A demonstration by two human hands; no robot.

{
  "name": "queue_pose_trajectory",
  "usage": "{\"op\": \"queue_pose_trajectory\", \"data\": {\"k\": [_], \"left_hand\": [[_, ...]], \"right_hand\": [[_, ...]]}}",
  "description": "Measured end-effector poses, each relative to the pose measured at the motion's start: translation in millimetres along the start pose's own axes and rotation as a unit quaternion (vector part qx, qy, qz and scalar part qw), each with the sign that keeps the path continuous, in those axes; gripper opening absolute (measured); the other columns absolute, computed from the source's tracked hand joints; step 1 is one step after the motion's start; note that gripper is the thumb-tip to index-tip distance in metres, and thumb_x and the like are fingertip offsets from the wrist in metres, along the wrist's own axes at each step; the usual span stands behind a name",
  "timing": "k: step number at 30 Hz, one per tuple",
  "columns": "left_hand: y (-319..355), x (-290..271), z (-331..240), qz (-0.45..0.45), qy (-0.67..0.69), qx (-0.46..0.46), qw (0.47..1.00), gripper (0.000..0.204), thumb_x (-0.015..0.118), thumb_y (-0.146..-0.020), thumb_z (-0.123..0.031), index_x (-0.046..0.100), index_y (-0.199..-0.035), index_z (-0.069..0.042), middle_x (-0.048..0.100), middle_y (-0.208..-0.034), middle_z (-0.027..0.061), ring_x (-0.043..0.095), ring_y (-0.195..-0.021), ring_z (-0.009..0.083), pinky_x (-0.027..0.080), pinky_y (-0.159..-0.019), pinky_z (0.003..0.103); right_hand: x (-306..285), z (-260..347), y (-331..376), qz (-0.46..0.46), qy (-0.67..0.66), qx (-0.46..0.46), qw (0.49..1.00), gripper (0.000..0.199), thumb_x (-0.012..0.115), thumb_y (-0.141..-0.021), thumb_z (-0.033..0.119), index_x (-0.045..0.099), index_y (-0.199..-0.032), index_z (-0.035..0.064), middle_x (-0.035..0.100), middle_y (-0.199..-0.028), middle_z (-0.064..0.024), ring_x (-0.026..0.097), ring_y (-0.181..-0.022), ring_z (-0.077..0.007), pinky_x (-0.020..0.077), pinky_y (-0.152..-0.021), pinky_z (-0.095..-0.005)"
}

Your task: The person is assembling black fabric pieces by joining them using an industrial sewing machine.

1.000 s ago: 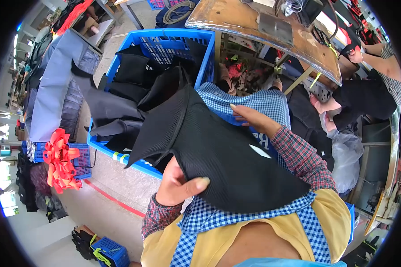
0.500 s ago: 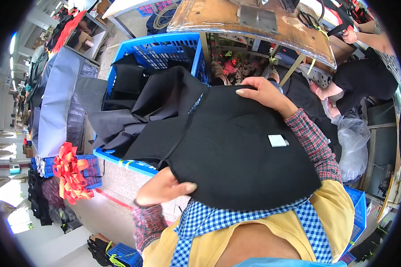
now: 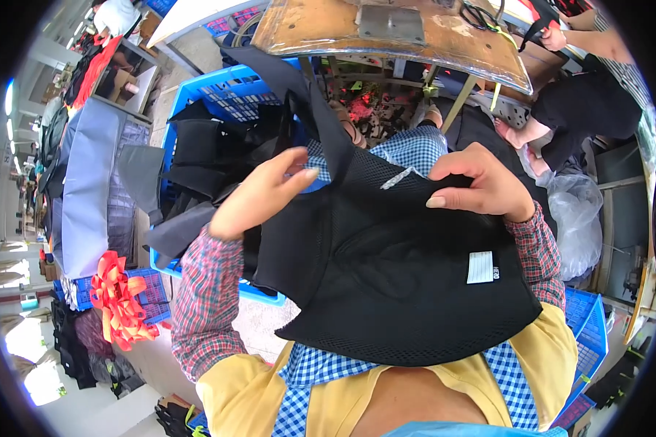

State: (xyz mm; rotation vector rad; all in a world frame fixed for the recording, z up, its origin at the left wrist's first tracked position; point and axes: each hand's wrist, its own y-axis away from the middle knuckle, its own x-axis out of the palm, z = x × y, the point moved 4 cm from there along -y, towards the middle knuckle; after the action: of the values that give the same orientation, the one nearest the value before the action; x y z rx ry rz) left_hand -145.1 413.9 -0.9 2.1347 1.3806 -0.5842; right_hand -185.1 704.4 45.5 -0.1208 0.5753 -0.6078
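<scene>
Right hand (image 3: 481,186) pinched top edge of black mesh piece (image 3: 408,291), keeping it spread over lap; left hand (image 3: 266,191), fingers together, steadied opposite edge above blue crate (image 3: 204,95).

Garment workshop, seen from a seated worker's head. A worn wooden sewing bench (image 3: 386,36) with a metal plate set into its top stands ahead; beside it a blue plastic crate (image 3: 219,95) is heaped with cut black fabric pieces (image 3: 197,146). A black mesh garment panel (image 3: 401,277) bearing a small white sewn-in label (image 3: 481,266) lies across the lap. Grey fabric (image 3: 87,182) is stacked at left, near a red ribbon bow (image 3: 116,298); another person (image 3: 590,116) works at the adjoining station
</scene>
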Motion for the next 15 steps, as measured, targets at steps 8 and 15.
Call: {"op": "queue_pose_trajectory", "data": {"k": [8, 15], "left_hand": [[-93.4, 24.6, 41.1, -0.208, 0.178, -0.037, 0.961, 0.092, 0.073, -0.083, -0.026, 0.013, -0.147, 0.003, 0.044, -0.136, 0.0187, 0.051, -0.116, 0.0270, 0.043, -0.095, 0.031], [-48.2, 3.8, 72.9, -0.189, 0.117, 0.031, 0.975, 0.061, 0.053, -0.071, 0.003, 0.041, -0.131, 0.005, 0.060, -0.112, 0.0138, 0.058, -0.104, 0.0229, 0.045, -0.092, 0.032]], "right_hand": [[94.7, 1.5, -28.5, 0.154, -0.052, -0.097, 0.982, 0.019, 0.065, -0.088, 0.026, 0.061, -0.090, 0.0072, 0.059, -0.069, -0.0147, 0.059, -0.063, -0.0333, 0.0441, -0.054, -0.0395], [117.3, -17.9, -46.5, 0.121, -0.089, -0.129, 0.980, 0.024, 0.061, -0.091, 0.027, 0.065, -0.096, 0.0033, 0.063, -0.089, -0.0137, 0.061, -0.087, -0.0292, 0.0484, -0.075, -0.0385]]}}
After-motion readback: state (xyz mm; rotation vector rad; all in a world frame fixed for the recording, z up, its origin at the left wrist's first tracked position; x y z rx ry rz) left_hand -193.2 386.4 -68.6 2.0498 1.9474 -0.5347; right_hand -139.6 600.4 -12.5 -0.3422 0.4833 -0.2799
